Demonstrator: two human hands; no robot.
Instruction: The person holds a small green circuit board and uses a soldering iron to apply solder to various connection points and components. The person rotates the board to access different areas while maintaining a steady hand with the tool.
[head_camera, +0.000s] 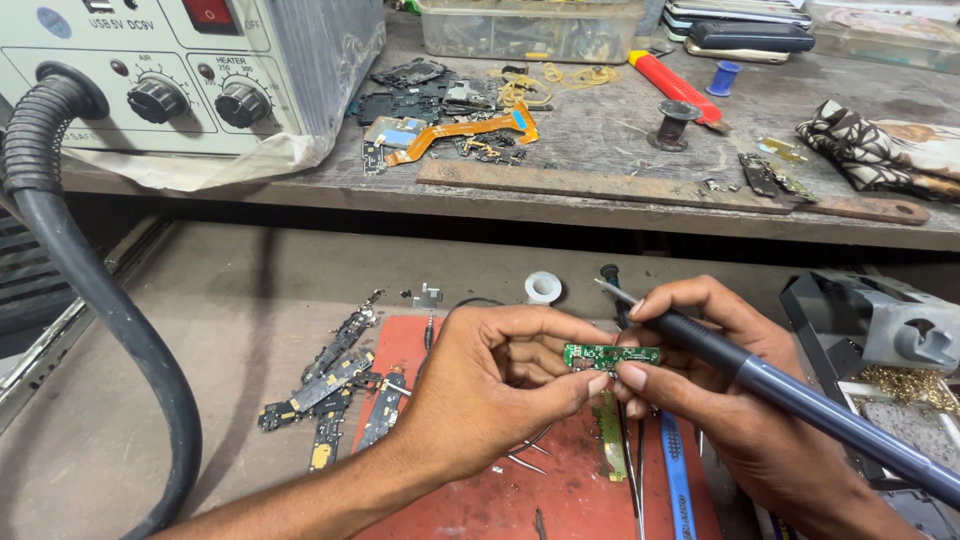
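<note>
Leftmost, well left of the fingers, a black hose (95, 290) curves down over bare worktop (200, 300). Nearer, dark circuit strips (330, 385) lie by the red mat's (450, 510) left edge. Left hand (480, 385) has its fingers (590, 383) clamped on a small green board (610, 355), held above the mat. Right hand (720, 390) touches the board's right end, fingers clamped on a soldering iron (800, 395), tip pointing up-left. Tweezers (630, 450) lie just below.

Cluttered, worn wooden workbench (600, 205)
</note>
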